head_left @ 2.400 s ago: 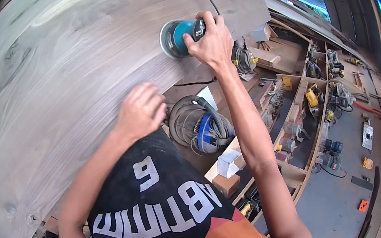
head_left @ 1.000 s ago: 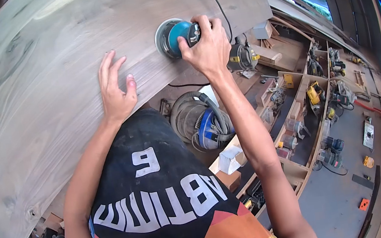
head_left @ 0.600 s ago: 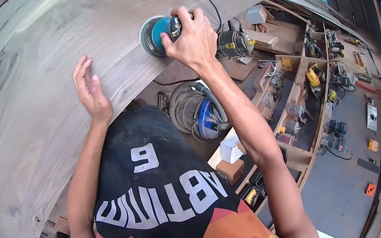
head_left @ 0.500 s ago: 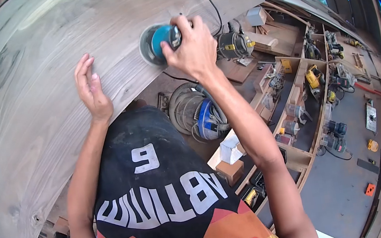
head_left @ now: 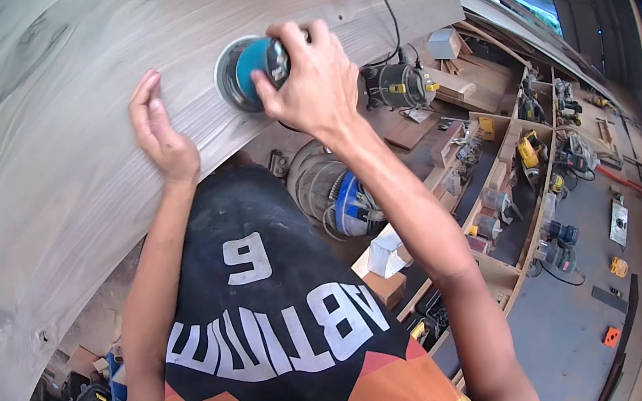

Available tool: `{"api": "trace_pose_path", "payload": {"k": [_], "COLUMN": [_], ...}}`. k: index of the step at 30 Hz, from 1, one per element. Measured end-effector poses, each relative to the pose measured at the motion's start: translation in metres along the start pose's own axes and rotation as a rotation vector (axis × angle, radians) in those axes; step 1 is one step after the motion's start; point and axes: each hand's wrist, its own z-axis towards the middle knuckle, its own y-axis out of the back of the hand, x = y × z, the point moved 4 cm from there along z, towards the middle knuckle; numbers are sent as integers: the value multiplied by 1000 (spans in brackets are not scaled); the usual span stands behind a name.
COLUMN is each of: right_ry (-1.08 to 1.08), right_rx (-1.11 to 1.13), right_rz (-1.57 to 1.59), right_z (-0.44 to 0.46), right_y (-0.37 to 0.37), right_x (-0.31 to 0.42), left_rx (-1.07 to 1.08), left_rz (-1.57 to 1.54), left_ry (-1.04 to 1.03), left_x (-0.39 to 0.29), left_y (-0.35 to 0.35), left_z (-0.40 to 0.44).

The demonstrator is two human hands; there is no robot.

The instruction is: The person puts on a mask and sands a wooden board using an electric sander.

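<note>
My right hand [head_left: 316,81] is wrapped over the top of a teal and black orbital sander [head_left: 255,67]. The sander's round pad rests on a broad, pale wooden panel [head_left: 93,176] with wavy grain, close to its near edge. To the left, my left hand [head_left: 164,137] is empty, its fingers stretched out and side by side. It is at the panel's near edge; whether it touches the wood I cannot tell. A dark power cord [head_left: 384,0] runs across the panel at the upper right.
Below the panel stands a shop vacuum with a blue band [head_left: 350,200], beside another dusty canister machine [head_left: 401,86]. Wooden compartments on the right hold tools, including a yellow power tool [head_left: 529,150]. More tools lie on a grey worktop [head_left: 551,324] and at lower left.
The sander, with my right hand on it, has slid a little left along the panel. My left hand has shifted slightly right and down in view. The camera view has also moved somewhat.
</note>
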Motion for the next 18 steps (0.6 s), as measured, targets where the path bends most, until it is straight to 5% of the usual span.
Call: {"api": "trace_pose_path", "payload": {"k": [3, 7, 13, 18], "right_ry": [8, 0, 28, 53], "right_rx": [-53, 116, 173, 196], "right_rz": [-39, 4, 37, 178], "right_z": [9, -11, -55, -73], "right_y": [-2, -1, -5, 1], "right_x": [8, 31, 90, 122], "left_rx": [188, 390, 666, 639], "left_rz": [323, 253, 325, 361], "left_ry": [-205, -340, -239, 40], "left_x": [-30, -66, -86, -68], "left_y": [-3, -28, 17, 49], "left_z": [-17, -49, -75, -81]}}
